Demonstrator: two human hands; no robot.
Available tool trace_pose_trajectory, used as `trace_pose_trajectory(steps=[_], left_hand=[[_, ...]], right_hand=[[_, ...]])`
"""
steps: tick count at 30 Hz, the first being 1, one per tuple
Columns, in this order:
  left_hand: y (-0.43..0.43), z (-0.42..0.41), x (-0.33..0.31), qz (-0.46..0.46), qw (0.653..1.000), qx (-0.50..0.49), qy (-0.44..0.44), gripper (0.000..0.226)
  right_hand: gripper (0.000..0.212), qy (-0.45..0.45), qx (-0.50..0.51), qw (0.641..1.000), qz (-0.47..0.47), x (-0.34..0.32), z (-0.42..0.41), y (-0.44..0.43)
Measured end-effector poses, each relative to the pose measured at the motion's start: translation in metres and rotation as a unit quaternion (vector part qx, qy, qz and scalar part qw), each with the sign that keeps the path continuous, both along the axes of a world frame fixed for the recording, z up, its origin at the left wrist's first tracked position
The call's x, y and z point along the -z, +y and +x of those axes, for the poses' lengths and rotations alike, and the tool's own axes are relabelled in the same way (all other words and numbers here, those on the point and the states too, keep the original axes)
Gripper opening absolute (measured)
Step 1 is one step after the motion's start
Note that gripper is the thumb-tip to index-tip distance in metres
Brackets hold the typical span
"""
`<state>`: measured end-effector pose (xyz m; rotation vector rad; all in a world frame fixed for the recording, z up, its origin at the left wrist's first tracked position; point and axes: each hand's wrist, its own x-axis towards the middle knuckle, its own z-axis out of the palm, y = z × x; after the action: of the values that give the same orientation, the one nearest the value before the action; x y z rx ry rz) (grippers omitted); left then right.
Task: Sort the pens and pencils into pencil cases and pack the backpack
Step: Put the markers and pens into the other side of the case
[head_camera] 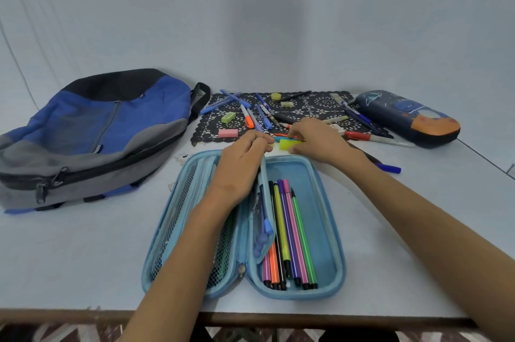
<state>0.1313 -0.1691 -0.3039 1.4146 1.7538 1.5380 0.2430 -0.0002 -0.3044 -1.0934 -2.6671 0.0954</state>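
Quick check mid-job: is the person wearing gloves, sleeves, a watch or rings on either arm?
No. The left hand and right hand are ungloved, and both forearms are bare to the frame edge, with no sleeve in view. No watch, bracelet or ring shows on the visible wrists and fingers.

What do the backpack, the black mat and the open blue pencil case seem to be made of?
The backpack looks like matt woven synthetic fabric: it sags, creases and has sewn seams. The black mat seems a thin lace-like sheet, perhaps vinyl or crochet, judging by its cut-out pattern. The open blue pencil case appears a stiff cloth-covered shell, since its rim keeps shape.
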Motion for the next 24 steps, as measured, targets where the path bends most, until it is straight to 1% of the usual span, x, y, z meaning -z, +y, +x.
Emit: trace_pose_trajectory(steps=[4,6,7,9,11,12,13,14,15,16,17,19,20,22,24], left_hand=[[0.0,0.0,0.0,0.003,1.0,0.005,-0.004,0.025],[0.0,0.0,0.001,0.003,1.0,0.007,-0.007,0.025],[0.0,0.0,0.002,0.002,1.0,0.006,-0.004,0.023],[0.0,-0.001,0.002,0.001,1.0,0.007,0.005,0.024],[0.0,-0.001,0.002,-0.001,1.0,0.012,0.01,0.024],[0.0,0.0,0.001,-0.003,1.0,0.013,0.011,0.025],[0.0,-0.001,0.002,-0.002,1.0,0.014,0.009,0.026],[0.001,-0.001,0.002,0.0,1.0,0.015,0.009,0.026],[0.001,0.0,0.002,0.001,1.0,0.016,0.009,0.026],[0.0,0.0,0.002,0.002,1.0,0.016,0.009,0.027],[0.0,0.0,0.002,0.001,1.0,0.014,0.008,0.028],[0.0,0.001,0.001,0.0,1.0,0.014,0.005,0.028],[0.0,0.001,0.001,-0.001,1.0,0.014,0.005,0.027],[0.0,0.001,0.0,-0.004,1.0,0.014,0.004,0.026],[0.0,0.0,0.001,-0.004,1.0,0.012,0.006,0.021]], right_hand=[[0.026,-0.029,-0.008,0.999,0.013,-0.003,0.0,-0.004],[0.027,-0.001,-0.01,1.0,-0.007,-0.005,0.004,-0.005],[0.028,0.044,-0.011,0.999,-0.025,-0.008,0.007,-0.007],[0.03,0.184,-0.007,0.981,-0.055,-0.018,0.012,-0.017],[0.036,0.339,0.0,0.938,-0.072,-0.034,0.016,-0.033],[0.04,0.393,-0.008,0.916,-0.085,-0.041,0.019,-0.041],[0.042,0.422,-0.025,0.9,-0.109,-0.047,0.022,-0.049],[0.042,0.424,-0.043,0.893,-0.145,-0.051,0.025,-0.058],[0.041,0.404,-0.054,0.895,-0.181,-0.052,0.028,-0.065],[0.039,0.368,-0.057,0.905,-0.204,-0.049,0.03,-0.072],[0.037,0.317,-0.052,0.926,-0.201,-0.045,0.031,-0.078],[0.037,0.192,-0.027,0.973,-0.129,-0.033,0.035,-0.087],[0.038,0.137,-0.009,0.987,-0.08,-0.028,0.036,-0.09],[0.039,0.072,0.019,0.997,-0.01,-0.022,0.04,-0.094],[0.037,0.042,0.022,0.999,0.005,-0.021,0.043,-0.096]])
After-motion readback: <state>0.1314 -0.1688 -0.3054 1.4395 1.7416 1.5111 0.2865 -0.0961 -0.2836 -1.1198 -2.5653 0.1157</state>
